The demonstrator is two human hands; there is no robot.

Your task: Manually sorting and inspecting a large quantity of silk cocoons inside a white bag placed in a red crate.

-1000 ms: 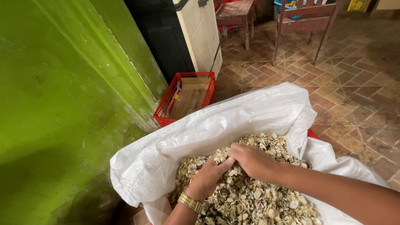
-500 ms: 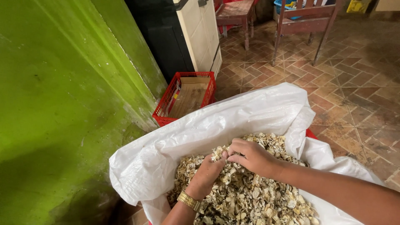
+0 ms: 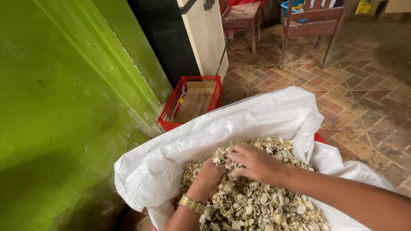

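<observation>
A big white woven sack point(image 3: 252, 119) stands open in front of me, full of pale dried flakes point(image 3: 257, 205). My left hand point(image 3: 209, 177), with a gold watch on the wrist, is dug into the flakes, its fingers partly buried. My right hand point(image 3: 257, 162) lies over the heap just to the right, fingers curled on a clump of flakes. The two hands touch near the sack's middle. Whether the left hand's fingers grip anything is hidden by the flakes.
A green wall point(image 3: 64, 107) runs along the left. A red plastic crate point(image 3: 190, 102) sits on the tiled floor point(image 3: 364, 94) behind the sack, beside a cream door point(image 3: 205, 34). Wooden chairs point(image 3: 312, 25) stand farther back.
Both hands have shifted a little within the flakes, the right hand drawing a clump toward the left hand. The sack has stayed put.
</observation>
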